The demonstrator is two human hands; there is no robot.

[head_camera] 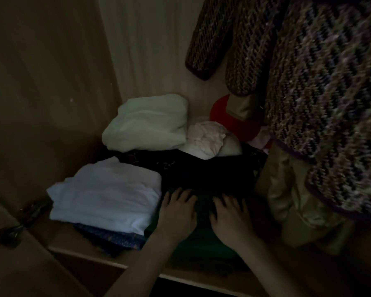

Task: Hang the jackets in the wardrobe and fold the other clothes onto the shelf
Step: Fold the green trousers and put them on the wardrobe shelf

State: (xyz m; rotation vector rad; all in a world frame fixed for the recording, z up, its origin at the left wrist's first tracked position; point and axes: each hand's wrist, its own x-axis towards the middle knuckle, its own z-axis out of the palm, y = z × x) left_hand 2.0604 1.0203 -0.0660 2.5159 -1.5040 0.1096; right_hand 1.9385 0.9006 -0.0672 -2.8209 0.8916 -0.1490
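Both hands lie flat on a folded dark green garment [201, 243] at the front of the wardrobe shelf [77, 247]. My left hand [178, 213] presses its left part, my right hand [229, 217] its right part, fingers spread and straight. A dark garment [201, 174] lies just behind the green one. To the left sits a folded white stack [107, 196] on a blue patterned cloth [116, 239]. A knitted multicoloured jacket [321, 99] hangs at the right, with an olive jacket [287, 202] hanging under it.
At the back of the shelf lie a pale folded bundle [146, 123], a crumpled pinkish-white cloth [206, 138] and something red [229, 118]. The wardrobe's side wall [51, 82] closes the left. A door with a dark handle [11, 230] stands at the lower left.
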